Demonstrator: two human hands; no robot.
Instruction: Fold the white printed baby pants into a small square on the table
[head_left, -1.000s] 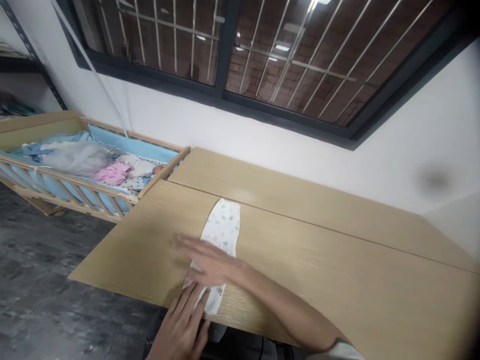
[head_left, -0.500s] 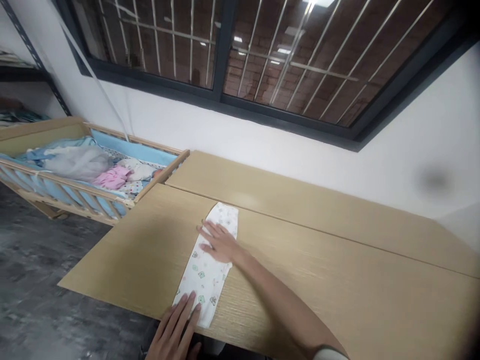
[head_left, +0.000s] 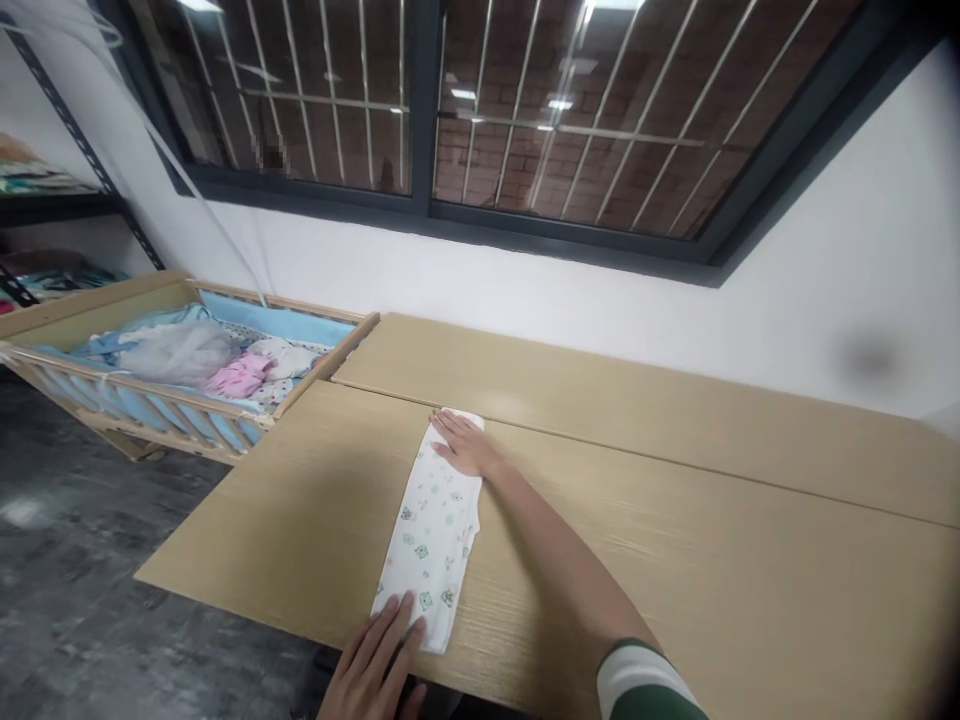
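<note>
A white cloth garment with a small green and grey print, perhaps folded baby trousers (head_left: 433, 530), lies flat as a long strip on the wooden table (head_left: 600, 560). At the strip's far end my right hand (head_left: 463, 447) rests flat on the fabric, fingers stretched out. My left hand (head_left: 379, 650) lies over the near left corner by the table's front edge, its fingers extended and touching the cloth. Neither hand grips the fabric. The lower part of my left hand runs out of the picture.
To the left stands a wooden crib (head_left: 247, 425) with blue lining, holding a pink cloth (head_left: 238, 375) and other fabrics. A raised wooden strip (head_left: 600, 390) runs along the wall behind the table. Above is a barred window (head_left: 427, 110); dark shelves (head_left: 60, 205) stand far left.
My right hand has slid away from me along the garment to its far end. My left hand stays at the near corner. The camera view has shifted slightly.
</note>
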